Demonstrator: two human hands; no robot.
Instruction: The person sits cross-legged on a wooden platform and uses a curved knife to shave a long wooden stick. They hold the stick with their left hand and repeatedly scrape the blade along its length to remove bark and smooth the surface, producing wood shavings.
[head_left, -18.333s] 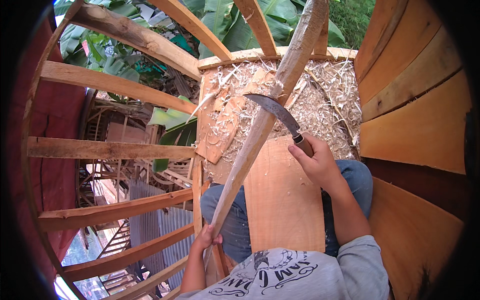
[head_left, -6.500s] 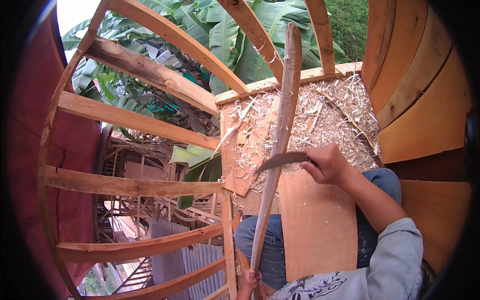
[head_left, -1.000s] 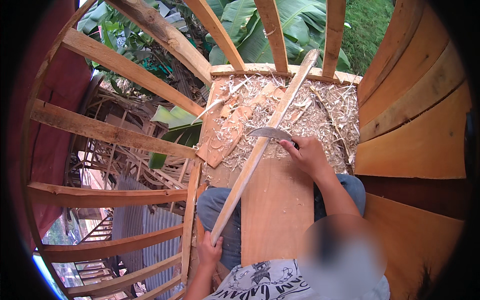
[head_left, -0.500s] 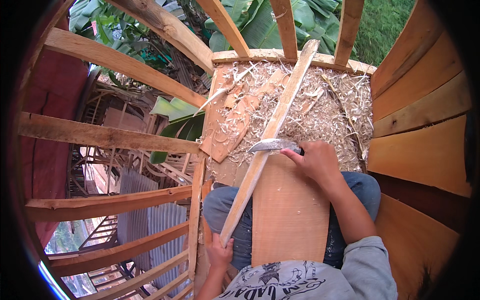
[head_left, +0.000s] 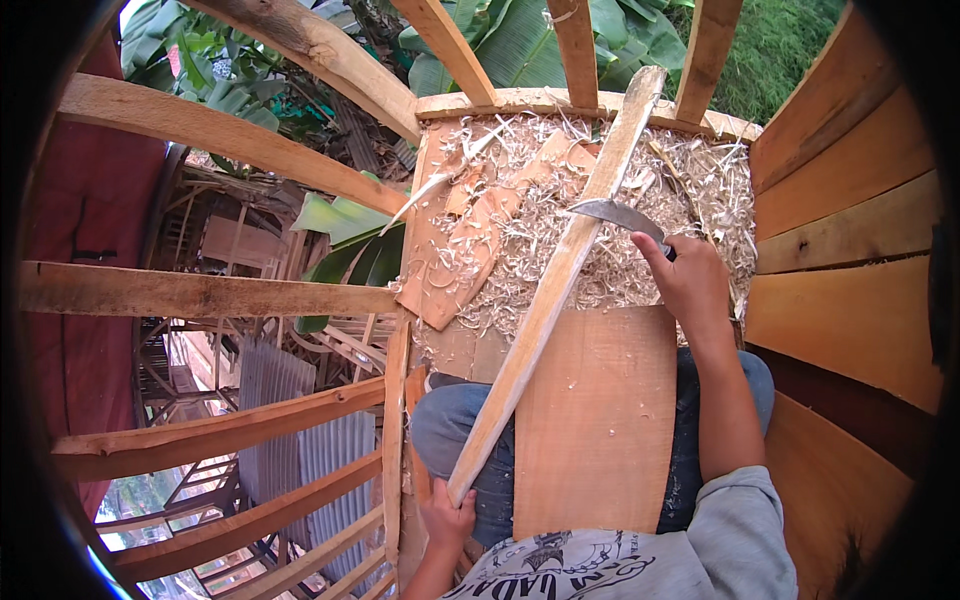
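A long narrow wooden strip [head_left: 545,300] slants from my lap up to the far rail. Its near end is in my left hand [head_left: 447,514], with the fingers wrapped round it. My right hand [head_left: 697,285] grips a knife with a curved grey blade [head_left: 622,215], thumb pressed along the blade's base. The blade lies across the strip in its upper half, its tip just past the strip's left edge. Most of the knife's handle is hidden in my fist. Across my lap rests a wide flat board [head_left: 597,420], partly under the strip.
Curly wood shavings [head_left: 530,260] cover the floor beyond my legs, with offcut planks [head_left: 480,245] among them. Wooden slats [head_left: 210,290] form a railing left and ahead. A wall of planks [head_left: 835,300] rises on the right. Banana leaves [head_left: 520,55] hang outside the rail.
My right hand and the knife have moved farther up the strip, away from me. The left hand keeps its grip on the near end; the view has shifted slightly.
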